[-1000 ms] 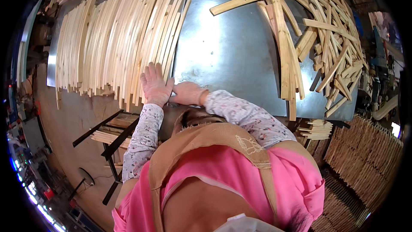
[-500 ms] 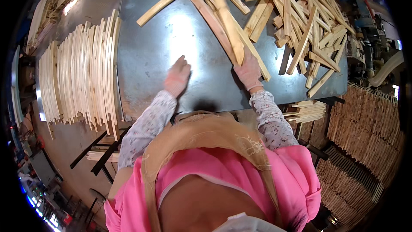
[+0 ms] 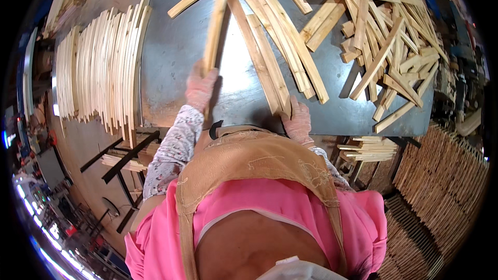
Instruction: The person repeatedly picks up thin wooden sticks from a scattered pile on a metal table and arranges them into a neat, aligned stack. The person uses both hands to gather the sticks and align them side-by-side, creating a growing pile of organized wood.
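My left hand, in a pale pinkish glove, is closed around the near end of a wooden strip that points away from me over the metal table. The strip is slightly blurred. At the table's near edge my right hand, gloved alike, grips the near end of another wooden strip; its fingertips are partly hidden. A reddish strip lies along that one's left side. Several more strips lie side by side just to the right.
A loose heap of wooden strips covers the table's far right. On the left, strips stand in a tidy row on a neighbouring surface. Dense stacks of wood rise at the lower right. A black metal frame is at the lower left.
My left hand, earlier holding nothing over the table, now holds a strip and has shifted left. My right hand has drawn nearer to me and holds the end of another strip.
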Available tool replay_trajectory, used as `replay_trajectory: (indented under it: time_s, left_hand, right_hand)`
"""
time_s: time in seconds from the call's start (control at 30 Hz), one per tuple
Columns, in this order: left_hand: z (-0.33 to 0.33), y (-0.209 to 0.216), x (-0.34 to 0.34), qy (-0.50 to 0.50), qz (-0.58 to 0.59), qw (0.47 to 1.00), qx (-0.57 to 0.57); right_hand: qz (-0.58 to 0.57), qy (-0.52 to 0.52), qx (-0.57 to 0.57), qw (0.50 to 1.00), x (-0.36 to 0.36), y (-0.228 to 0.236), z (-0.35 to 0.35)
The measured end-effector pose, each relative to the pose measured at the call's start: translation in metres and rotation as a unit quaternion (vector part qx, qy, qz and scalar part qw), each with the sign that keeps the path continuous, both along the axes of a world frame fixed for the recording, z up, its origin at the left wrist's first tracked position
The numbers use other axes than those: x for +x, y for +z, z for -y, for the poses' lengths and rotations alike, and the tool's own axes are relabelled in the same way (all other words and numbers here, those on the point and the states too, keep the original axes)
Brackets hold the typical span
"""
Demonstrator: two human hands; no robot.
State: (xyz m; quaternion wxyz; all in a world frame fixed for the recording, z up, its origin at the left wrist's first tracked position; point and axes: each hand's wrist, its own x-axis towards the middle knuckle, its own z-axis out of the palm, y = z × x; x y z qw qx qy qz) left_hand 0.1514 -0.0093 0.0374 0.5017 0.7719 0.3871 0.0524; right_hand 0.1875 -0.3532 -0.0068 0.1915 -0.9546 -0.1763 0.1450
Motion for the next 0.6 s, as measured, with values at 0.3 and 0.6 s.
replay_trajectory:
  time_s: [0.3,0.6]
  left_hand:
    - [-0.195,-0.001,-0.156,0.005,-0.472,0.824,0.315]
    - [-0.213,0.031,-0.137,-0.217,0.001,0.785,0.58]
  right_hand:
    - [-0.261,-0.064,0.262,0.927,0.044,0.014,-0.014]
    - [-0.134,0.361,0.118,0.915,0.055,0.093,-0.21]
